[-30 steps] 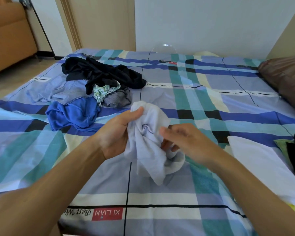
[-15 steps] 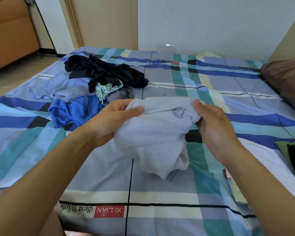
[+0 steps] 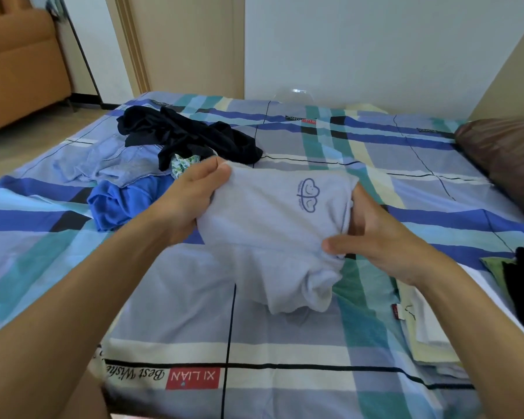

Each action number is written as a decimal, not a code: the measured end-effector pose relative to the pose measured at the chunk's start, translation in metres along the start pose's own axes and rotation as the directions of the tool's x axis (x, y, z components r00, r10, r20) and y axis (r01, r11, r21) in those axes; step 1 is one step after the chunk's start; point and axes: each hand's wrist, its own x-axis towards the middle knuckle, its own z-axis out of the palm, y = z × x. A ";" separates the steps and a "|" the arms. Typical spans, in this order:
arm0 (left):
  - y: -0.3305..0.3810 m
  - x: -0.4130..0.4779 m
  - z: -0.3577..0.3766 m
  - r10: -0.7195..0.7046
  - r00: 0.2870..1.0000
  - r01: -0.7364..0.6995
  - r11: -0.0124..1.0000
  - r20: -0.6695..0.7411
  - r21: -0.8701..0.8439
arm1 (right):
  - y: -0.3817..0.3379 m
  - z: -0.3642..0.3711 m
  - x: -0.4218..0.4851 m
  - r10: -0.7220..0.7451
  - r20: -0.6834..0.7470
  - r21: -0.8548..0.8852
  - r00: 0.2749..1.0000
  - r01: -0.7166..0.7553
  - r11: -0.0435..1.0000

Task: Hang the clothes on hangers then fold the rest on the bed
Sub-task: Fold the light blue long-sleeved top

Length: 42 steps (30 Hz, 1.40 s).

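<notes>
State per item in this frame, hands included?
white shirt: bunched, held between both hands, logo showing
left hand: grips the shirt's upper left edge
right hand: grips the shirt's right side
black garment: crumpled on bed, unfolded
blue garment: crumpled on bed, unfolded
grey-blue shirt: rumpled, lying on bed
pale folded pieces: stacked flat, right side

We hold the shirt (image 3: 273, 234) over the middle of the bed (image 3: 170, 322), our left hand (image 3: 188, 201) at its nine o'clock side and our right hand (image 3: 381, 237) at its three. A pile of clothes (image 3: 164, 152) lies on the bed at ten o'clock from the shirt. A pillow (image 3: 505, 158) sits at two, folded clothes (image 3: 430, 337) at four, and a sofa (image 3: 18, 65) beyond the pile at eleven.
</notes>
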 end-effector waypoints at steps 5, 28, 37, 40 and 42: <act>0.036 0.033 -0.022 0.188 0.982 -0.160 0.900 -0.030 0.405 | -0.017 -0.007 0.004 0.093 0.044 -0.200 0.995 -0.082 0.976; 0.037 -0.052 0.066 0.456 0.890 -0.436 0.838 0.020 0.329 | -0.138 0.001 0.039 -0.059 -0.239 0.047 0.969 0.072 0.996; 0.065 -0.039 0.038 0.242 0.954 -0.224 0.967 -0.177 0.117 | -0.137 -0.022 0.023 0.105 -0.373 0.006 0.922 -0.111 0.994; 0.068 -0.052 0.046 0.243 0.969 -0.247 0.964 0.051 0.102 | -0.135 -0.018 0.020 0.147 -0.279 0.313 0.949 -0.055 0.948; 0.064 -0.060 0.060 0.263 0.948 -0.298 0.930 0.180 0.213 | -0.133 -0.008 0.021 0.135 -0.219 0.371 0.966 -0.046 0.928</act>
